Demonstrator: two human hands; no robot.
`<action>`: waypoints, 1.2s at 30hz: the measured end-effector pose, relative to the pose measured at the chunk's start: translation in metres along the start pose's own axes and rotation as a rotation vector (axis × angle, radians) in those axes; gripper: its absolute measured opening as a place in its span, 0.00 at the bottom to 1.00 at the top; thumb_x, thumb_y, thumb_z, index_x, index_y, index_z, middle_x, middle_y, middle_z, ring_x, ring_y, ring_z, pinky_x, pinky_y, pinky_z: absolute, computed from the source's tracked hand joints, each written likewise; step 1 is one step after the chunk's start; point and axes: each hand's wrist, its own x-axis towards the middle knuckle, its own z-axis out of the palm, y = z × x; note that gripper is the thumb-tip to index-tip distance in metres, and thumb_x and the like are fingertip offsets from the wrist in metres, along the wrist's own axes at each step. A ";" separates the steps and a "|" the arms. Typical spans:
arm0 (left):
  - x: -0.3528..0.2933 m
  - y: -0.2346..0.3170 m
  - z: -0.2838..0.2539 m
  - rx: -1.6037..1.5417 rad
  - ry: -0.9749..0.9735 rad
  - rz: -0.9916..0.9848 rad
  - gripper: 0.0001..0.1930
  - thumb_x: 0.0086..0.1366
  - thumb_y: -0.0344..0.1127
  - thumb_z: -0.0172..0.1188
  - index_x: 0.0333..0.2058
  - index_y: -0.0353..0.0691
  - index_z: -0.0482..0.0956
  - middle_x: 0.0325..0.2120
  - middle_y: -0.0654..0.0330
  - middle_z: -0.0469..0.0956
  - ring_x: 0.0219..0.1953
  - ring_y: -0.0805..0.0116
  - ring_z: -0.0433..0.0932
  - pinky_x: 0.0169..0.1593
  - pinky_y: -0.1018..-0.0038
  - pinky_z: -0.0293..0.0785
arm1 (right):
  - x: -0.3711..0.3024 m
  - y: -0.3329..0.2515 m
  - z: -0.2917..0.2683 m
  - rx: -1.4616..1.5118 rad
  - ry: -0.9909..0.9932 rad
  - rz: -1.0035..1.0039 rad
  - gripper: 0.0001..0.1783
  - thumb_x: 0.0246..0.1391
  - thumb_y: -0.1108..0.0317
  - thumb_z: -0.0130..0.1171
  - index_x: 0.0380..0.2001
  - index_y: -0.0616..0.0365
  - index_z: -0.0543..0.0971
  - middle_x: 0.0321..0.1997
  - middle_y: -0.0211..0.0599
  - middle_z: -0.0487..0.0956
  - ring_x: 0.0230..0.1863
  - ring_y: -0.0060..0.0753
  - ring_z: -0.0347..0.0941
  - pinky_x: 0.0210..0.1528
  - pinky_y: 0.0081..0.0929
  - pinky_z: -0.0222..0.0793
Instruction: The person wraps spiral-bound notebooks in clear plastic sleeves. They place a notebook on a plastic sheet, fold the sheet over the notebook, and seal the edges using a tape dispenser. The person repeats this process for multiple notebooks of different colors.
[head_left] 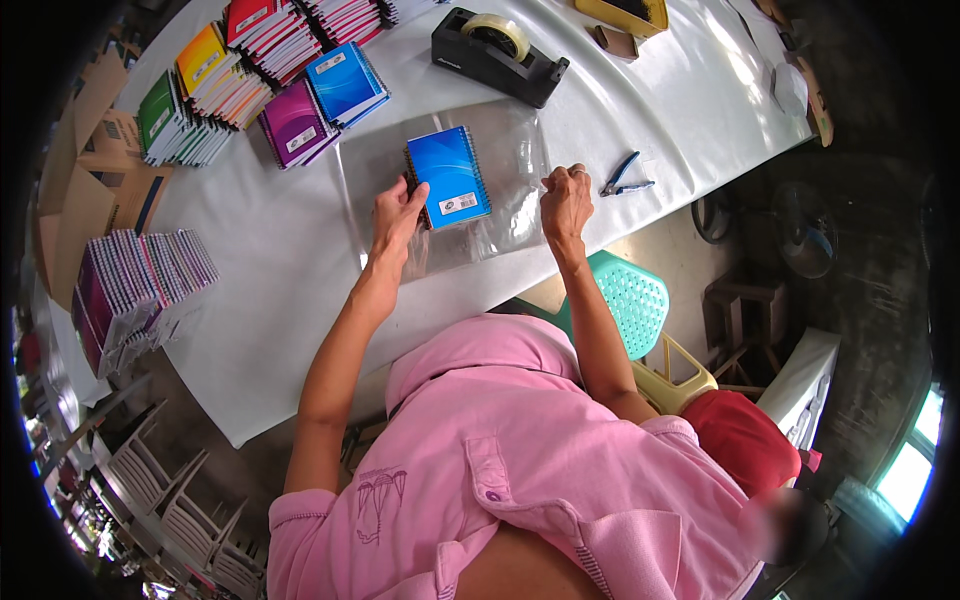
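Note:
A blue spiral notebook (446,165) lies on a large clear plastic bag (518,165) spread over the table. My left hand (398,210) grips the notebook's left edge, with the thumb on the cover and the fingers at the side and beneath. Whether more than one notebook is in this grip I cannot tell. At the bag's right edge my right hand (567,205) is closed, its fingers curled and pinching the plastic. Blue-handled cutters (625,178) rest just right of that hand.
A black tape dispenser (500,55) stands beyond the bag. Stacks of coloured notebooks (215,75) fill the far left, near an open cardboard box (120,175). Wrapped purple notebooks (145,290) sit at the left edge. A green stool (630,300) and someone in red (740,440) are at right.

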 end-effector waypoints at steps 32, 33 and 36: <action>-0.002 0.007 0.007 0.180 0.068 0.257 0.22 0.63 0.30 0.61 0.56 0.51 0.75 0.66 0.40 0.50 0.69 0.64 0.49 0.61 0.76 0.61 | -0.028 -0.100 -0.019 0.415 -0.127 -0.208 0.09 0.45 0.82 0.56 0.28 0.60 0.68 0.26 0.47 0.78 0.31 0.55 0.76 0.30 0.46 0.68; -0.002 0.007 0.006 0.221 0.051 0.248 0.21 0.63 0.32 0.62 0.55 0.51 0.76 0.67 0.39 0.47 0.71 0.62 0.45 0.61 0.75 0.60 | -0.030 -0.105 -0.015 0.438 -0.106 -0.271 0.16 0.44 0.80 0.62 0.32 0.59 0.66 0.25 0.48 0.76 0.29 0.55 0.75 0.30 0.45 0.68; -0.008 0.017 0.009 0.101 0.026 0.186 0.22 0.62 0.43 0.64 0.55 0.51 0.77 0.68 0.39 0.44 0.71 0.62 0.43 0.62 0.71 0.60 | -0.027 -0.104 -0.013 0.530 -0.167 -0.242 0.20 0.40 0.84 0.63 0.31 0.61 0.62 0.25 0.47 0.74 0.29 0.56 0.73 0.29 0.46 0.66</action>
